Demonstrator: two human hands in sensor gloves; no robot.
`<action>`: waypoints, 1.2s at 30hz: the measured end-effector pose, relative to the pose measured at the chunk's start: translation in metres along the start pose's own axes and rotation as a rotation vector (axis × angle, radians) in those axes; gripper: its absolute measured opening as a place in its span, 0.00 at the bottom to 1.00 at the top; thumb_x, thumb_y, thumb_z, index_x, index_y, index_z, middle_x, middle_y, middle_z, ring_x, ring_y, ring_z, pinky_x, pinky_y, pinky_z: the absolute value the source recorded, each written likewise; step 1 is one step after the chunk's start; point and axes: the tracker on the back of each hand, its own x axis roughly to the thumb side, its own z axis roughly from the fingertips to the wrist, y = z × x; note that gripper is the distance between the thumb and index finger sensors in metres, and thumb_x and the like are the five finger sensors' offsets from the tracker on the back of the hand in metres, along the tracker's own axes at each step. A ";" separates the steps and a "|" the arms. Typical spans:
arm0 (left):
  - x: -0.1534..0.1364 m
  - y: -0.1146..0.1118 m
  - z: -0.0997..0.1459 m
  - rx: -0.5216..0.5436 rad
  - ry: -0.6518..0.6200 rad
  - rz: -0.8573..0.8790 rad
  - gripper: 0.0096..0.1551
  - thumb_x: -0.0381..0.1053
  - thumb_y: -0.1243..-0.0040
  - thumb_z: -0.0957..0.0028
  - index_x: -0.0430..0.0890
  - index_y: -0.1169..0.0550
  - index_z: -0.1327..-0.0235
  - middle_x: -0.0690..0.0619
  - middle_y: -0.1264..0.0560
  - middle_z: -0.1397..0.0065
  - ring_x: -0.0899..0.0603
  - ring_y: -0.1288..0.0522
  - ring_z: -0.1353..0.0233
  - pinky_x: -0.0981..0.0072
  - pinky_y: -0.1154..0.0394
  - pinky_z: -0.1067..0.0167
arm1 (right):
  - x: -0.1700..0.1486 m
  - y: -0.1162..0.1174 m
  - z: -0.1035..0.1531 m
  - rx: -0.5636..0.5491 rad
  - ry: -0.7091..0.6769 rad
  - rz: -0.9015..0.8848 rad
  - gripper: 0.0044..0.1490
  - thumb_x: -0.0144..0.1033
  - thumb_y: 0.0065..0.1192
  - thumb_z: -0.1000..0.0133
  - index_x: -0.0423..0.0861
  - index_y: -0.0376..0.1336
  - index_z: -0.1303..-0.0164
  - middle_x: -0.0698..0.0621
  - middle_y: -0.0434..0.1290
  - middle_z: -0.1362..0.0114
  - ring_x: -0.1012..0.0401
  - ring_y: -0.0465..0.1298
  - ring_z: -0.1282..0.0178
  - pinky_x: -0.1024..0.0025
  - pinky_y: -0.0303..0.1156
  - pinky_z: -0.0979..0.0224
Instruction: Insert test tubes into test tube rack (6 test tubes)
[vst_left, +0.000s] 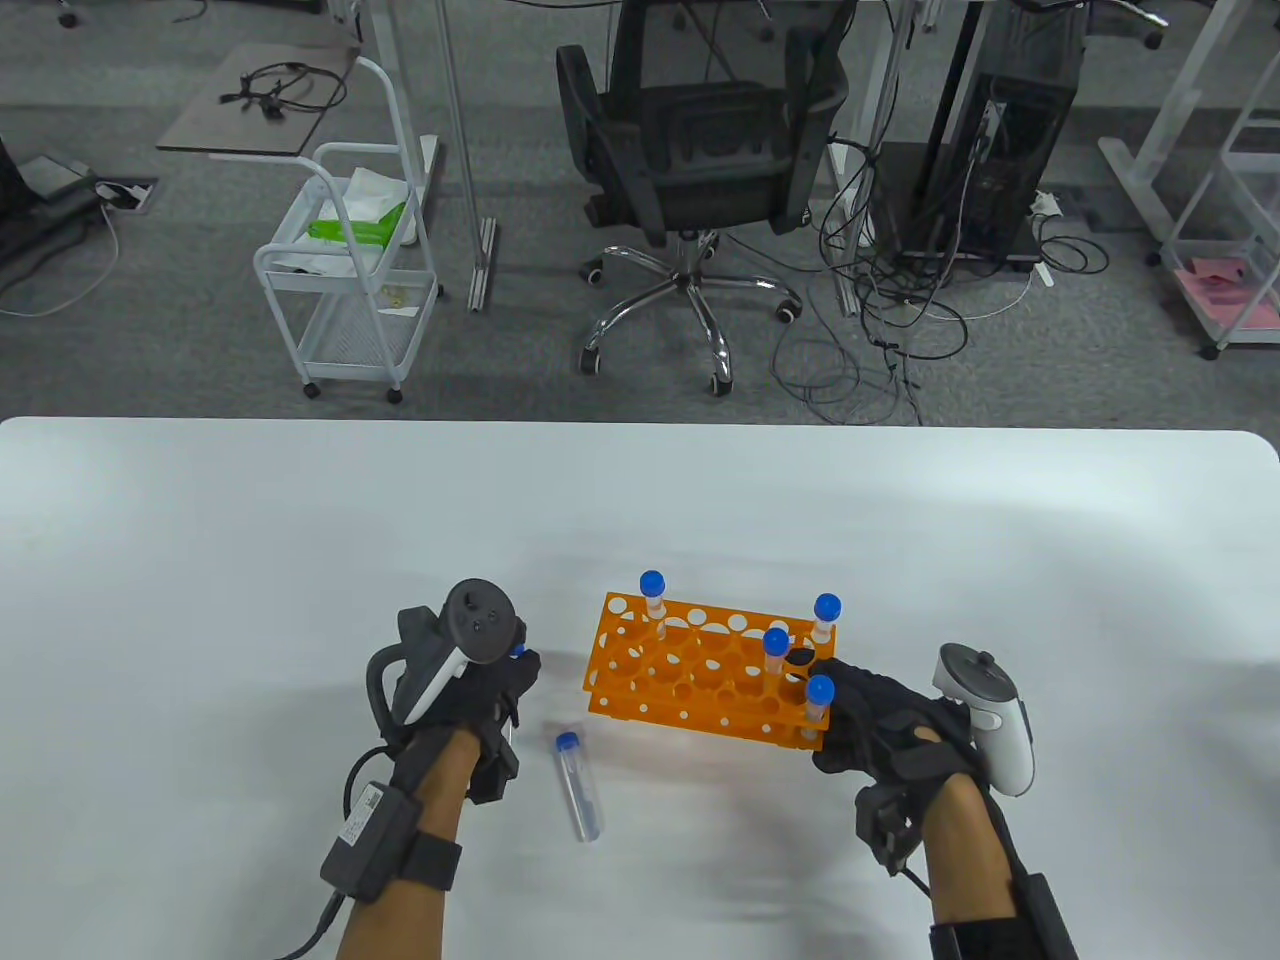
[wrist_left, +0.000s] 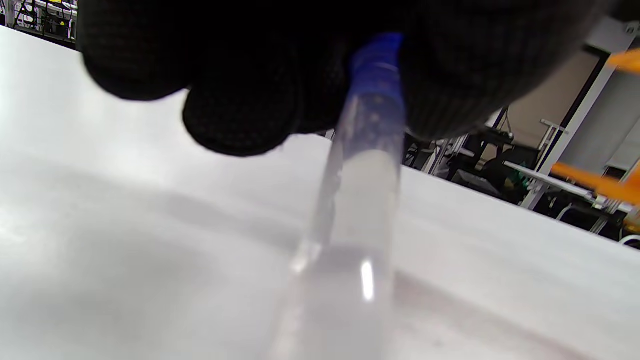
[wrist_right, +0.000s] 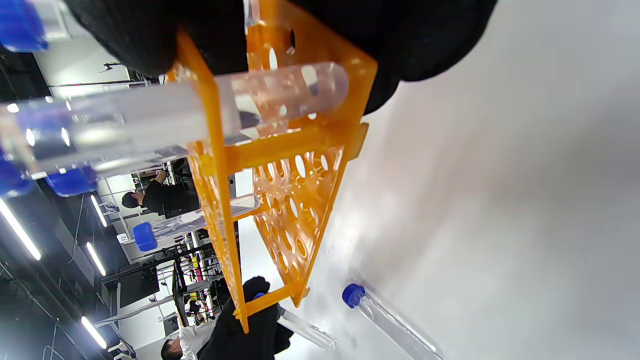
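An orange test tube rack stands on the white table with several blue-capped tubes upright in it. My right hand grips the rack's right end, next to a tube at its front right corner. My left hand pinches a clear blue-capped tube just below its cap, left of the rack; its lower end points down toward the table. Another tube lies flat on the table between my hands, cap pointing away from me; it also shows in the right wrist view.
The table's far edge runs across the middle of the table view. Beyond it on the floor are an office chair, a white cart and cables.
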 end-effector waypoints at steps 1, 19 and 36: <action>0.001 0.003 0.001 0.009 -0.007 0.011 0.29 0.58 0.28 0.61 0.48 0.16 0.47 0.48 0.14 0.50 0.47 0.13 0.58 0.51 0.19 0.56 | 0.000 0.000 0.000 0.000 0.000 0.000 0.31 0.61 0.55 0.42 0.64 0.63 0.28 0.44 0.64 0.20 0.48 0.75 0.32 0.48 0.70 0.31; 0.022 0.045 0.021 0.164 -0.125 0.126 0.29 0.59 0.27 0.62 0.48 0.15 0.49 0.49 0.14 0.54 0.47 0.14 0.60 0.52 0.19 0.58 | 0.000 0.000 0.000 -0.008 -0.008 0.008 0.31 0.61 0.55 0.42 0.64 0.63 0.28 0.43 0.64 0.20 0.48 0.75 0.32 0.48 0.70 0.32; 0.063 0.074 0.057 0.300 -0.309 0.129 0.30 0.56 0.27 0.59 0.50 0.18 0.42 0.48 0.16 0.45 0.47 0.14 0.57 0.52 0.19 0.55 | -0.002 0.002 -0.002 -0.007 0.009 0.022 0.31 0.61 0.55 0.42 0.64 0.63 0.28 0.43 0.64 0.20 0.48 0.75 0.32 0.48 0.70 0.31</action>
